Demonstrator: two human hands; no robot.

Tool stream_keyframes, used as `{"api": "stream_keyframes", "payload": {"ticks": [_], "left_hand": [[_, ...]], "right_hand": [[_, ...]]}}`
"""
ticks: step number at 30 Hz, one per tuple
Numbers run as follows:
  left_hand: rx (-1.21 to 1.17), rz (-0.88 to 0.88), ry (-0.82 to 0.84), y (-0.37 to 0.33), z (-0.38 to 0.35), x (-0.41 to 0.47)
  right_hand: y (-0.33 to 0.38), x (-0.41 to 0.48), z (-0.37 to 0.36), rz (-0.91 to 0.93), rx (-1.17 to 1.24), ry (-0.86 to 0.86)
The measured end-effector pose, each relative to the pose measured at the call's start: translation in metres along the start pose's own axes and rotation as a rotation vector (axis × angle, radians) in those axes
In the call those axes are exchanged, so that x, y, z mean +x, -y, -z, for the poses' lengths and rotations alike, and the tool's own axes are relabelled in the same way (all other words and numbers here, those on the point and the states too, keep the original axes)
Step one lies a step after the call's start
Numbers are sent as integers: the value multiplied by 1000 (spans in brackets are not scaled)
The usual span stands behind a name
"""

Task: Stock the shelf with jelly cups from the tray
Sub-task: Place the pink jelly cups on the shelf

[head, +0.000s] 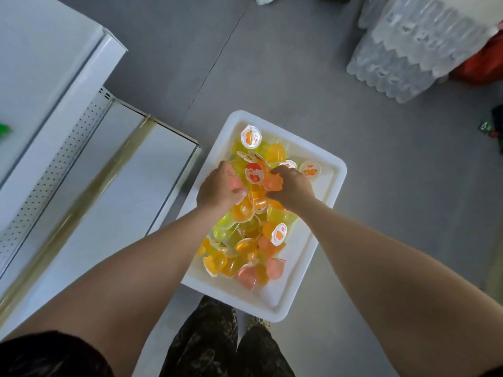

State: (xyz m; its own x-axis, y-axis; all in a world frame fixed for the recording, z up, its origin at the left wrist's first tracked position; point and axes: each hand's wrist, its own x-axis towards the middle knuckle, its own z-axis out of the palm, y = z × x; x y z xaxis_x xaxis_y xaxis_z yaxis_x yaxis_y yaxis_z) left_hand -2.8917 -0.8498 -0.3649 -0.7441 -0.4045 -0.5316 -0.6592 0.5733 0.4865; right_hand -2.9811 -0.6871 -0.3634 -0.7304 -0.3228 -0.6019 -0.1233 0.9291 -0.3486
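A white tray on the grey floor holds several jelly cups in yellow, orange, pink and green. Both my hands reach into the pile's far half. My left hand curls round a pink jelly cup. My right hand grips an orange jelly cup whose printed lid faces left. The white shelf stands to the left of the tray, its lower board bare.
Stacks of clear plastic cups stand at the far right, with a red object beside them. A green item shows at the left edge on the upper shelf. My legs are just below the tray.
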Motion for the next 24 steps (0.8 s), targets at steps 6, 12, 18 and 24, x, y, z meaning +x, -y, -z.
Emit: {"api": "stream_keyframes", "payload": {"ticks": [6, 12, 18, 24], "left_hand": [[-226, 142, -53, -1, 3, -33], [-727, 304, -34, -21, 18, -80], [-977, 266, 5, -48, 56, -143], [-1154, 83, -31, -64, 100, -218]], "right_hand": [[-9, -29, 20, -44, 319, -45], [-13, -73, 47, -40, 645, 19], [3, -130, 79, 36, 847, 49], [38, -187, 112, 213, 902, 69]]}}
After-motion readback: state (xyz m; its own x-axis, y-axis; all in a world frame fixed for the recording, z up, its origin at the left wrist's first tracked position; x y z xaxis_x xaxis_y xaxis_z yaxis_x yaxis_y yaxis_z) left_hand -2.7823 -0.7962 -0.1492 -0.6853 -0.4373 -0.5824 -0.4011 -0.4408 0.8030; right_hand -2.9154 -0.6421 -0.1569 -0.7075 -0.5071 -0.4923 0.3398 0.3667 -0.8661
